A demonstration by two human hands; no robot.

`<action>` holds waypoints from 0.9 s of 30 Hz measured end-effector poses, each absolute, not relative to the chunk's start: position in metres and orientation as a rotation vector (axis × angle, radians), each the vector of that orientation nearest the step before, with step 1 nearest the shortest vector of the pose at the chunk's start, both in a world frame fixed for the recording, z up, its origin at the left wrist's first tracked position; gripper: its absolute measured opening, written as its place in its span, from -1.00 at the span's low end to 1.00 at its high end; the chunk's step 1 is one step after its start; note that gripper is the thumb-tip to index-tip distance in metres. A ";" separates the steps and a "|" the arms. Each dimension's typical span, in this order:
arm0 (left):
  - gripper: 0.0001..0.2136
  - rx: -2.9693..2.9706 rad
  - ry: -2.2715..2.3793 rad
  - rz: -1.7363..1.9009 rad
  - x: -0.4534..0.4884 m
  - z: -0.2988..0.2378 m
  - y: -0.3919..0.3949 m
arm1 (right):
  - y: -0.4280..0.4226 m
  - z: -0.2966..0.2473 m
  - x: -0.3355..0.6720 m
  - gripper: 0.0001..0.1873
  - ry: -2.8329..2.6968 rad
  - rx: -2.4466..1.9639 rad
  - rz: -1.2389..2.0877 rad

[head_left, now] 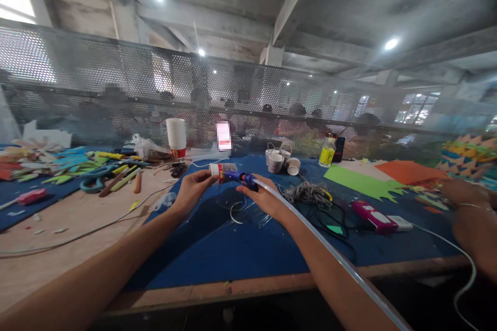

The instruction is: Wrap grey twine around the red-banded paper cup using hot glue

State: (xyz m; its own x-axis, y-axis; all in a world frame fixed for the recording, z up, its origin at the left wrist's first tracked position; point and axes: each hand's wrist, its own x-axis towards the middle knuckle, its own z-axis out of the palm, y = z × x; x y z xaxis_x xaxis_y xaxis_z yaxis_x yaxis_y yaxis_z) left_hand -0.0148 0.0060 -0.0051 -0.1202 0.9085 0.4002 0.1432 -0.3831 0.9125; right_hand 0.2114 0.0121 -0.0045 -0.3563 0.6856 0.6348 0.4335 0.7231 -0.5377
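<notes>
My left hand [193, 189] is closed around a small white paper cup [222, 169] with a red band, held on its side above the blue table cover [233, 253]. My right hand [263, 197] grips a blue glue gun [241, 178] with its nozzle touching the cup. A long clear glue stick [330, 253] runs back from the gun along my right forearm.
A stack of white cups [176, 137], loose small cups [280, 160], a yellow bottle [327, 151], tangled cord [306, 194], a pink tool [373, 216], green paper [359, 181] and orange paper [404, 171] lie around. Scissors [97, 176] and scraps sit left. Another person's arm [469, 212] rests at right. A mesh screen [248, 93] stands behind.
</notes>
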 end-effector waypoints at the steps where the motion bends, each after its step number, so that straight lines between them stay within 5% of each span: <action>1: -0.72 1.522 1.192 1.562 -0.015 -0.005 0.006 | 0.012 -0.004 0.211 -0.65 -2.007 -0.854 0.347; 27: -0.66 1.505 1.215 1.572 -0.016 -0.002 0.004 | 0.012 -0.005 0.211 -0.63 -2.073 -0.892 0.309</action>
